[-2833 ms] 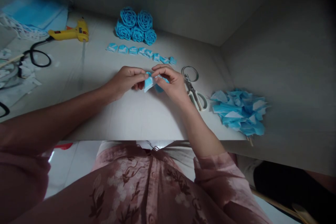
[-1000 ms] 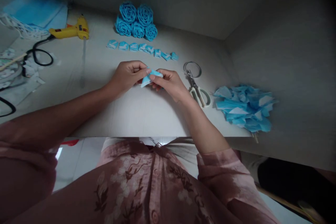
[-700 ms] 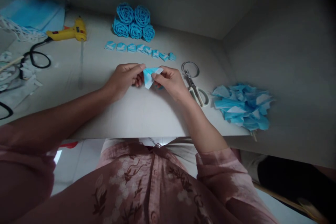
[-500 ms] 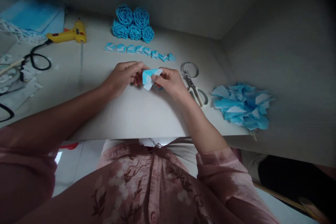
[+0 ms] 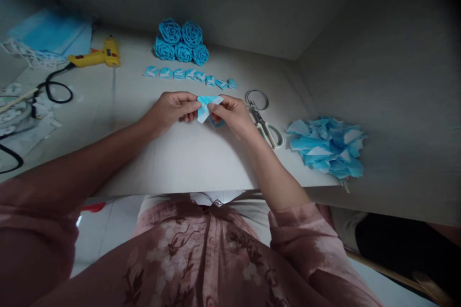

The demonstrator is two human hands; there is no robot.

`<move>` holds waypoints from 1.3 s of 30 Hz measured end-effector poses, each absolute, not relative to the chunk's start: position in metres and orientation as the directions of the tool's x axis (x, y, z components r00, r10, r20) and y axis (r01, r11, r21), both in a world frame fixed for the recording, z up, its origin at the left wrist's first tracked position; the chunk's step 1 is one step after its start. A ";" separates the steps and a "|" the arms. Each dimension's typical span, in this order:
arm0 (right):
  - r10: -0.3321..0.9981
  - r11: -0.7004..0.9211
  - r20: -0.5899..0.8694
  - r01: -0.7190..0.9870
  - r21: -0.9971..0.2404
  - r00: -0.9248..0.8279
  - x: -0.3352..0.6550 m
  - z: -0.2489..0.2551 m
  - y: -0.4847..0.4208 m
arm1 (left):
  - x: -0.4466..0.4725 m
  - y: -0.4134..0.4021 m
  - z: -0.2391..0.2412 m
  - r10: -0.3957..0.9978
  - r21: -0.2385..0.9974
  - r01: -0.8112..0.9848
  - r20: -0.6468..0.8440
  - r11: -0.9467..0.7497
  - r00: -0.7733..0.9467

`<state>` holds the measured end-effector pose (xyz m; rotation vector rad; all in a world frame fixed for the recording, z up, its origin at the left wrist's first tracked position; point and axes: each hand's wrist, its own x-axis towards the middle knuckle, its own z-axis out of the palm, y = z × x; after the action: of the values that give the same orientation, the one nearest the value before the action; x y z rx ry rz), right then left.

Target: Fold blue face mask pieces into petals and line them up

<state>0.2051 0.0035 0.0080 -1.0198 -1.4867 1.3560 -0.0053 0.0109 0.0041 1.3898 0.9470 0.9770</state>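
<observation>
Item held: one small blue paper piece (image 5: 206,107), part blue and part white, folded to a rough triangle. It is pinched from both sides, just above the pale table (image 5: 187,158). The left hand (image 5: 169,111) is closed on its left edge with thumb and forefinger; the right hand (image 5: 232,114) is closed on its right edge in the same way, the other fingers curled beneath. Both grips are tight on the piece, with no gap seen between fingertip and paper.

Beyond the grip, away from the person: a row of folded blue pieces (image 5: 189,76) is laid in a line on the table, apart from the hands. Farther beyond that row, a cluster of blue paper roses (image 5: 181,44) is set close together near the wall.

Just to the right of the grip: scissors (image 5: 262,121) with pale handles are laid flat, blades closed, near the right hand but not touching it. Farther right, well apart: a heap of blue paper scraps (image 5: 326,146), near the table's front edge.

To the left of the grip, well apart: a yellow glue gun (image 5: 95,57) is laid on its side, with a black cord (image 5: 54,91) looped beside it. Farther left: blue sheets (image 5: 50,33) in a stack and white offcuts (image 5: 18,117) in a loose pile.

Below the grip, toward the person: a pink patterned garment (image 5: 201,259) is seen past the table edge.
</observation>
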 end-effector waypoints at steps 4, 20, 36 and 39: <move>0.946 0.091 0.081 0.018 -0.996 -0.315 0.203 0.007 0.001 | -0.003 0.008 0.007 0.952 0.997 0.055 0.041 -0.060 0.302; 0.915 0.054 0.041 0.021 -0.998 -0.402 0.198 0.011 -0.005 | 0.004 0.001 0.010 0.976 0.993 0.050 0.095 -0.107 0.196; 0.947 0.031 0.030 -0.003 -1.000 -0.320 0.200 0.013 -0.003 | 0.005 -0.003 0.010 0.980 0.995 0.070 0.061 -0.075 0.188; 0.946 0.060 0.046 0.035 -0.998 -0.320 0.200 0.011 -0.002 | 0.006 -0.004 0.011 0.980 0.994 0.076 0.058 -0.074 0.193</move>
<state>0.1999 -0.0022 0.0108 -1.0298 -1.5040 1.3805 0.0057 -0.0042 0.0106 1.4029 1.0924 1.0730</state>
